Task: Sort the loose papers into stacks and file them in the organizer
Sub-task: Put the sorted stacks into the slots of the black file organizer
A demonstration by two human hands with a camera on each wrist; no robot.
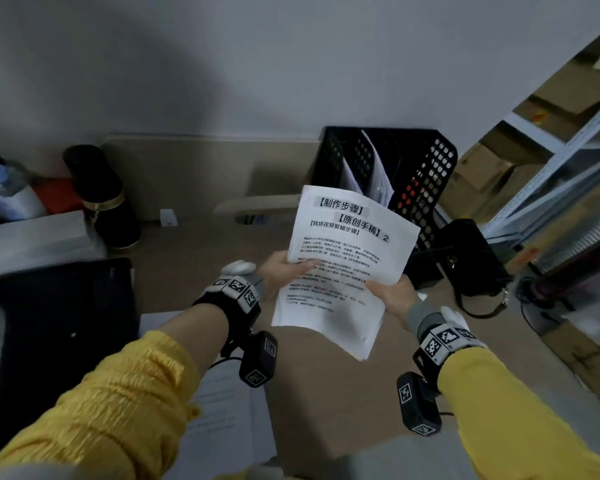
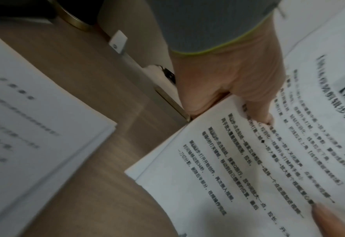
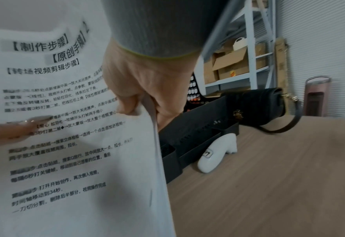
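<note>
I hold a stack of printed white papers (image 1: 343,268) above the brown desk, in front of the black mesh organizer (image 1: 426,174). My left hand (image 1: 284,268) pinches the stack's left edge, thumb on the top sheet. My right hand (image 1: 392,294) grips the right edge, thumb on top and fingers underneath. The same stack of papers (image 2: 268,152) fills the left wrist view under my left hand (image 2: 238,83), and the papers (image 3: 66,128) fill the right wrist view beside my right hand (image 3: 143,89). A few sheets (image 1: 371,168) stand in the organizer. Another paper pile (image 1: 222,403) lies on the desk under my left forearm.
A black handbag (image 1: 471,261) sits right of the organizer, with a white object (image 3: 218,155) at the organizer's base. A black bottle with a gold band (image 1: 101,199) and a white box (image 1: 39,240) stand at the back left. A dark pad (image 1: 56,327) covers the left side. Shelves with cardboard boxes (image 1: 551,133) stand on the right.
</note>
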